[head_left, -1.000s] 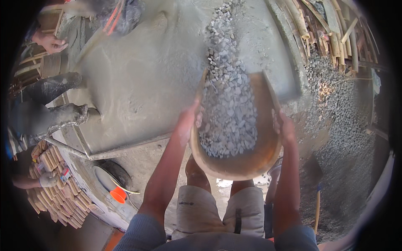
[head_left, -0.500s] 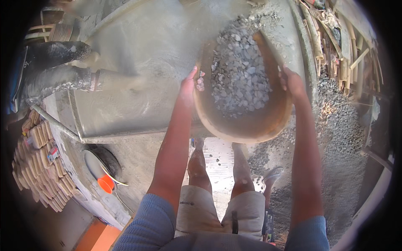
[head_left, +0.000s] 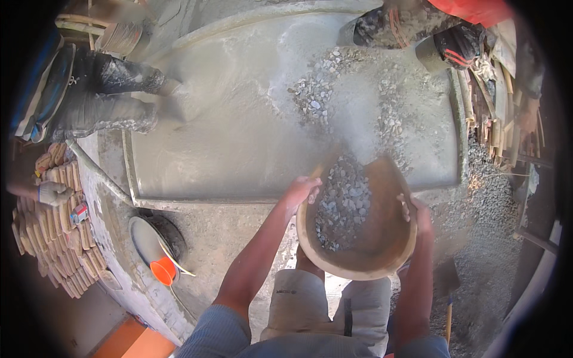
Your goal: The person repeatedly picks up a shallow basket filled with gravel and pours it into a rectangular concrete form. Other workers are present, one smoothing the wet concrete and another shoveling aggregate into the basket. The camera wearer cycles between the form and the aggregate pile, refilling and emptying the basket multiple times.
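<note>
My left hand (head_left: 303,192) and my right hand (head_left: 416,213) grip opposite sides of a wide, scoop-shaped brown pan (head_left: 385,253). Its open end points away from me, over the near edge of a shallow trough (head_left: 206,201). Grey crushed stone (head_left: 343,200) lies inside the pan, mostly toward its left side; the right side shows bare. Beyond the pan's mouth, wet grey cement mix (head_left: 209,143) fills the trough, with loose stones (head_left: 315,101) scattered on it. Dust or blur partly veils the area at the mouth.
One person's legs (head_left: 125,77) stand at the left of the trough, another's (head_left: 400,27) at its far right. A gloved hand (head_left: 55,193) is by stacked tiles (head_left: 59,227). A bucket (head_left: 146,238) holds an orange scoop (head_left: 163,270). Gravel (head_left: 492,197) and wood strips (head_left: 498,107) lie right.
The pan has come nearer my body and holds less stone. More stones show on the cement mix. A person's legs now show at the far right, and a gloved hand at the left.
</note>
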The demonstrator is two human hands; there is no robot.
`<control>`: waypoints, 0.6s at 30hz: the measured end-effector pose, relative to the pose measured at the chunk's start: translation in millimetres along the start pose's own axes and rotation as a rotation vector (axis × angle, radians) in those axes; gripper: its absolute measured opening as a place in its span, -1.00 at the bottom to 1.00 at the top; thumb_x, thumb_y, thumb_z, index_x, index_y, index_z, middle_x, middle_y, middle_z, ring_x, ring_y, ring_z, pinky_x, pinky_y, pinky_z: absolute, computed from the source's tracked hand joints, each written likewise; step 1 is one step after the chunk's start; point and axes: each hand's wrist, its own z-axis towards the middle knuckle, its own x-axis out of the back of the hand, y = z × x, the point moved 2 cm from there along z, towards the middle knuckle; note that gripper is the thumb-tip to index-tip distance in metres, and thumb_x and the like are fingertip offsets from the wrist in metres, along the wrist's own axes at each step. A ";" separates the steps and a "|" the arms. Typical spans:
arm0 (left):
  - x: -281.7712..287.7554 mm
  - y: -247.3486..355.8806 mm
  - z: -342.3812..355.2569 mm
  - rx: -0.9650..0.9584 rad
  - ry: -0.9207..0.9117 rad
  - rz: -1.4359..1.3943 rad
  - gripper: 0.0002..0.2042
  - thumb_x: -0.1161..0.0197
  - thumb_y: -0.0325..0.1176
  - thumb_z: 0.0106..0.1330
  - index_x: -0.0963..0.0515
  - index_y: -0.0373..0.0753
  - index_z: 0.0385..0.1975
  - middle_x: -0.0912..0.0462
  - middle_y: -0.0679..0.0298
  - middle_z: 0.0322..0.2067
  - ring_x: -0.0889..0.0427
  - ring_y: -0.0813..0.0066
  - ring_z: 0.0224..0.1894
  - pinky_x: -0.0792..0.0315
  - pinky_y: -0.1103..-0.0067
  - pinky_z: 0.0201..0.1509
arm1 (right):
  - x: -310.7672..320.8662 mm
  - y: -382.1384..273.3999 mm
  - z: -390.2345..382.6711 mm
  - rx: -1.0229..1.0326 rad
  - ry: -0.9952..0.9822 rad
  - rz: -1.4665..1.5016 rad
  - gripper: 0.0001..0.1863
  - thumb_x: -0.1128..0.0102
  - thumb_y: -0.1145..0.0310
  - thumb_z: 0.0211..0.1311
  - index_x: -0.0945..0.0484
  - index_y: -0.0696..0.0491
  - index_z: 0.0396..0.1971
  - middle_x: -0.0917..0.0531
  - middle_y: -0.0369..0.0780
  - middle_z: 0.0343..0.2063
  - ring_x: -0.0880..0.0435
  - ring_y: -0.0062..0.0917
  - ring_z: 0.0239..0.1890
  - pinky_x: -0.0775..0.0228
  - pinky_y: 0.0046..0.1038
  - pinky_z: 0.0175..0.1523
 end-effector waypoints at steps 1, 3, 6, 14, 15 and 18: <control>7.0 13.3 17.0 0.038 0.009 -0.070 -0.71 -0.09 -0.29 0.31 -0.43 -0.43 -0.16 -0.41 0.40 -0.65 -0.34 0.65 -0.69 -0.28 0.67 -0.60 | -14.0 -26.0 18.6 0.003 -0.043 -0.091 -0.64 0.14 0.23 0.33 -0.48 0.26 -0.33 -0.36 -0.33 -0.75 -0.28 -0.64 -0.76 -0.06 -0.64 -0.63; 32.5 44.0 43.3 0.027 0.066 -0.227 -0.71 -0.10 -0.27 0.29 -0.43 -0.41 -0.20 -0.47 0.37 -0.59 -0.37 0.65 -0.68 -0.32 0.71 -0.59 | -51.8 -85.5 63.6 0.108 0.064 -0.179 -0.65 0.15 0.27 0.30 -0.49 0.28 -0.35 -0.41 -0.30 -0.72 -0.32 -0.63 -0.74 -0.14 -0.60 -0.61; 111.9 101.5 63.8 -0.067 -0.008 -0.556 -0.78 -0.09 -0.25 0.29 -0.46 -0.29 -0.24 -0.54 0.31 -0.51 -0.43 0.61 -0.62 -0.33 0.74 -0.53 | -143.1 -149.4 131.6 0.330 -0.024 -0.310 -0.67 0.18 0.28 0.31 -0.49 0.22 -0.39 -0.43 -0.32 -0.71 -0.32 -0.66 -0.72 -0.23 -0.59 -0.56; 186.6 41.5 -32.2 0.092 0.148 -0.837 -0.60 -0.03 -0.30 0.33 -0.21 -0.32 0.11 -0.53 0.29 -0.44 -0.31 0.66 -0.64 -0.31 0.70 -0.49 | -198.1 -66.3 118.6 0.202 -0.132 -0.187 -0.67 0.12 0.27 0.21 -0.46 0.27 -0.33 -0.54 -0.17 -0.54 -0.50 -0.50 -0.56 -0.32 -0.38 -0.32; 163.0 25.6 -56.1 0.096 0.250 -0.844 -0.59 -0.04 -0.29 0.33 -0.21 -0.30 0.12 -0.53 0.29 -0.44 -0.31 0.66 -0.64 -0.32 0.69 -0.49 | -157.9 -33.1 89.0 0.195 -0.128 -0.093 -0.63 0.14 0.22 0.26 -0.46 0.27 -0.30 -0.54 -0.18 -0.55 -0.48 -0.51 -0.57 -0.31 -0.37 -0.33; 53.8 -33.8 -117.5 -0.024 0.300 -0.318 -0.61 -0.05 -0.32 0.31 -0.27 -0.36 0.09 -0.54 0.22 -0.33 -0.45 0.61 -0.50 -0.42 0.68 -0.39 | 4.9 83.7 -23.0 0.021 -0.076 0.215 -0.59 0.22 0.19 0.33 -0.48 0.22 -0.14 -0.39 -0.31 -0.72 -0.28 -0.61 -0.73 -0.15 -0.56 -0.55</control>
